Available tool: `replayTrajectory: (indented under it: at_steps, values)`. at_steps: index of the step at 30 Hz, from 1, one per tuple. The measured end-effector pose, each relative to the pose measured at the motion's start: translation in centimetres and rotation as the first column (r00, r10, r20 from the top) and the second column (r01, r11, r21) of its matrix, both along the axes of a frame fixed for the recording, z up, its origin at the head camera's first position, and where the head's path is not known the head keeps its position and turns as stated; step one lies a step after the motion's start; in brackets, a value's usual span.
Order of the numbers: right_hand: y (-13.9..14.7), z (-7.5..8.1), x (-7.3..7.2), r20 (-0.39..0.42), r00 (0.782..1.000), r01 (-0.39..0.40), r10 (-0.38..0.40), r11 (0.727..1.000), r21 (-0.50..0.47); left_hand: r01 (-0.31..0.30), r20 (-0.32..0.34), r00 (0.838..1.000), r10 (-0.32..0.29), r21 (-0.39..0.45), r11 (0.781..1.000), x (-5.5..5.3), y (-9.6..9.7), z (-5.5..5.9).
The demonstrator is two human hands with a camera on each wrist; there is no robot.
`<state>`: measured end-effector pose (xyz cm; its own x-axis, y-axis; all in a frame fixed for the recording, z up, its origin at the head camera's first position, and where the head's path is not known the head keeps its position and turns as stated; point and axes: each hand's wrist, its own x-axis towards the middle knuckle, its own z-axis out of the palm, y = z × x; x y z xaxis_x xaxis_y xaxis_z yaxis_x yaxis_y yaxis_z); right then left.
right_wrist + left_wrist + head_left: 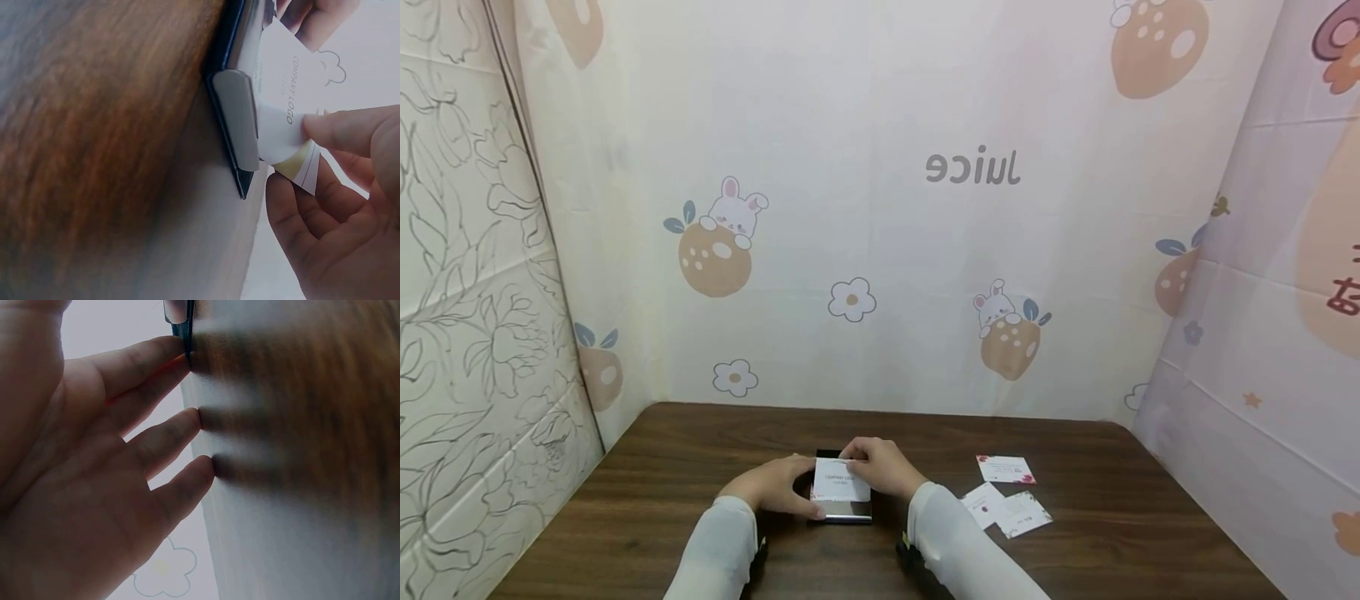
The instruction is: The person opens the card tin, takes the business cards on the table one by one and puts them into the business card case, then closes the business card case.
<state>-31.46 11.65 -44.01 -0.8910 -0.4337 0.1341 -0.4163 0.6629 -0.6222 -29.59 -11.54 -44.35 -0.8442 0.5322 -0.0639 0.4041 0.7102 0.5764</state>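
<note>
A flat, dark business card case (842,510) with a shiny metal face lies open on the wooden table (670,483). Several business cards (284,100) sit over it as a stack, the top one white and printed "COMPANY LOGO". My right hand (886,467) pinches the stack by its far right corner, thumb on top and fingers beneath, where the corners fan apart. At the case's left side, my left hand (775,485) holds its edge, thumb at the near corner. The other left fingertips (206,464) rest on the tabletop.
To the right on the table lie three loose cards: one white card with red corners (1006,469) farther back, and two overlapping ones, a card with a small red mark (982,503) and a floral-edged card (1024,514). A patterned cloth wall (880,350) rises behind the table.
</note>
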Motion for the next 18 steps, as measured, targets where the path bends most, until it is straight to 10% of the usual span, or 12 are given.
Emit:
replayTrajectory:
  at_steps: [18]
  values:
    - [0.39, -0.19, 0.65, 0.067, 0.995, -0.077, 0.071, 0.993, 0.088, -0.022, 0.007, 1.0, 0.022, -0.039, 0.999, 0.26, -0.01, 0.29]
